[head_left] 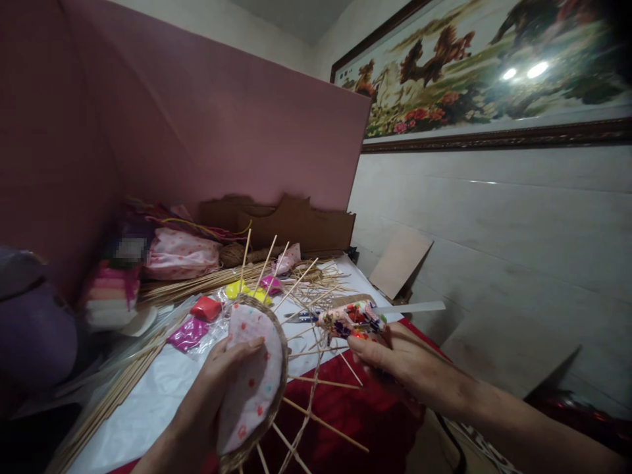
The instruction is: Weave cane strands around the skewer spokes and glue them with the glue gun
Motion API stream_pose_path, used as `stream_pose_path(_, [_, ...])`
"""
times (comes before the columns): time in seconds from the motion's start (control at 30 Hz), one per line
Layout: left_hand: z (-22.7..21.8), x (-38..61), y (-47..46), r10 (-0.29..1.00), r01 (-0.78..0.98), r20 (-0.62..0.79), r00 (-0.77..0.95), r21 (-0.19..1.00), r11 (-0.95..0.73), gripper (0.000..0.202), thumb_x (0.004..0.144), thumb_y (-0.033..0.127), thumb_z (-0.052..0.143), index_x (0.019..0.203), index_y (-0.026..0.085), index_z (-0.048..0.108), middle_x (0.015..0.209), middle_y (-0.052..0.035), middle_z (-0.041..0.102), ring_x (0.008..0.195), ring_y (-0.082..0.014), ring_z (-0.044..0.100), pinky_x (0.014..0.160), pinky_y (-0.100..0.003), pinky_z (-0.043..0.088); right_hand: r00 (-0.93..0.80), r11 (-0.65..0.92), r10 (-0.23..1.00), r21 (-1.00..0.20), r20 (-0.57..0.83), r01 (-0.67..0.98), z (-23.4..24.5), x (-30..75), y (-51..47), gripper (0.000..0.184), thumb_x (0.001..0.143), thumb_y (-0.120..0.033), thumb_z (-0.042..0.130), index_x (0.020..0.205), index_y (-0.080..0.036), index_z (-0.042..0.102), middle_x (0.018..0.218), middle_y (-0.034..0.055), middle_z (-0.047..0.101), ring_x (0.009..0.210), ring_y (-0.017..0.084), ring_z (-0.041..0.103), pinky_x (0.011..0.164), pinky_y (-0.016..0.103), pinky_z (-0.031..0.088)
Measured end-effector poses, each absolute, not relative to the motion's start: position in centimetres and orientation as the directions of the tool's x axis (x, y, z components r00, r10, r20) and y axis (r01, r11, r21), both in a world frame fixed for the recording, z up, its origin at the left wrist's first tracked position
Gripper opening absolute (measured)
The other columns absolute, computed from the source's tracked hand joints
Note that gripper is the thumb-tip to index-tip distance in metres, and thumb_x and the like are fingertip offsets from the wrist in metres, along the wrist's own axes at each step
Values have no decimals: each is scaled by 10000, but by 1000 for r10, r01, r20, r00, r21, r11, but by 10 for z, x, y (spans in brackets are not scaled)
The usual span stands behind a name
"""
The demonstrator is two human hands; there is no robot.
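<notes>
My left hand point(207, 401) grips a round woven basket base point(254, 382) lined with pink dotted fabric. Its thumb presses on the fabric. Thin cane spokes point(296, 286) stick out all around the base. My right hand point(395, 362) is closed around a tool wrapped in flowered fabric point(348, 319), held just right of the base. Whether the tool's tip touches the weave is unclear.
A white sheet point(158, 388) over a red cloth point(355, 415) covers the table. Bundles of cane sticks point(192, 284), coloured packets point(205, 308), scissors point(301, 316), a white ruler point(412, 307) and fabric bags point(180, 253) lie behind. A pink board point(197, 112) and cardboard point(399, 260) stand at the back.
</notes>
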State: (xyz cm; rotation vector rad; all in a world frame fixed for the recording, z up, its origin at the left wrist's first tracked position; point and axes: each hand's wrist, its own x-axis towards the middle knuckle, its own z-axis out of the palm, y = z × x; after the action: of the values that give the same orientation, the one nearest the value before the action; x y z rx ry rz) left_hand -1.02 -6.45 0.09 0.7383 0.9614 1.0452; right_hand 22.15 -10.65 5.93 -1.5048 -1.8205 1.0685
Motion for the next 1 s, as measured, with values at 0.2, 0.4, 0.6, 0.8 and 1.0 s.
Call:
stream_pose_path(0.2, [3,-10,-66,935,-357,-302,188,865,352,183,632,301,681,697,155,592,530,-16,616,432,-134,551,421,-227,411,-222,41,971,-854,-89,519,59,222,-107,402,871,-488,402,603,-192,356,571,-42,336,511,85,285,465,223,267])
stream_pose_path(0.4, [3,-9,-67,942,-355,-282,182,875,330,180,636,295,672,713,147,604,543,-18,629,442,-133,563,426,-222,418,-153,-48,976,-839,-155,541,54,227,-105,425,856,-538,404,622,-183,428,535,-42,353,475,81,299,428,219,246])
stream_pose_path(0.6, [1,-9,-65,935,-357,-300,188,866,350,183,628,300,681,695,153,596,526,-22,625,424,-134,555,407,-224,414,-172,20,981,-838,-89,545,55,227,-104,413,855,-517,431,618,-178,438,555,-45,369,487,74,323,442,206,282])
stream_pose_path(0.8, [4,-9,-66,935,-369,-299,191,861,351,181,620,295,687,688,155,595,527,-18,632,425,-139,564,405,-226,424,-157,-89,969,-867,-188,490,53,231,-103,435,835,-561,429,680,-163,508,510,-43,428,380,53,341,342,190,251])
stream_pose_path(1.0, [11,-6,-67,934,-363,-306,187,861,355,157,646,289,673,672,144,617,525,-36,647,425,-145,582,407,-223,442,-160,-133,963,-901,-215,413,53,234,-103,457,824,-579,437,734,-144,545,473,-52,452,293,34,344,278,160,248])
